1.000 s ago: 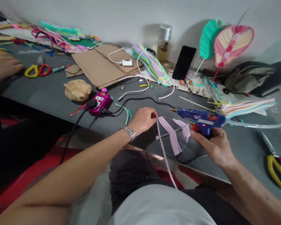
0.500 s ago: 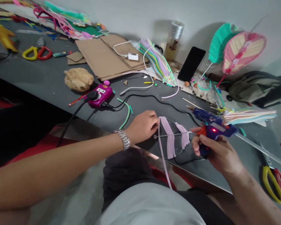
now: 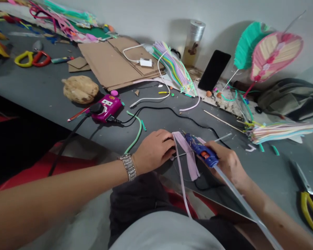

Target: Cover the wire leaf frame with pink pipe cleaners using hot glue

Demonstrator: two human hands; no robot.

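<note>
**Glue gun (image 3: 201, 155) swings in over the pale pink strips (image 3: 189, 154)**

A moment ago the gun stood off to the right of the work, its red light showing. Now the right hand (image 3: 228, 165) has turned it so the nozzle points up and to the left, its tip just above the top of the pink strips. The grip on it is clenched, fingers wrapped round the blue body, and the red light no longer shows. The long clear glue stick (image 3: 246, 205) now runs down toward the lower right, across the counter's (image 3: 273, 173) front edge, instead of out to the right.

The left hand (image 3: 153, 151), a silver link watch (image 3: 128, 167) on its wrist, is clenched too, its fingers (image 3: 169, 144) closed on the wire frame (image 3: 181, 155) at the strips' left side. The frame lies low over the counter near the edge, right in front of the person, with one long strip hanging down past the edge toward the person's lap.

A black cable (image 3: 177, 113) runs behind both hands to a magenta power socket (image 3: 105, 108). A fanned bundle of pastel strips (image 3: 280, 133) lies to the right, just beyond a pair of yellow-handled scissors (image 3: 309, 210).
</note>
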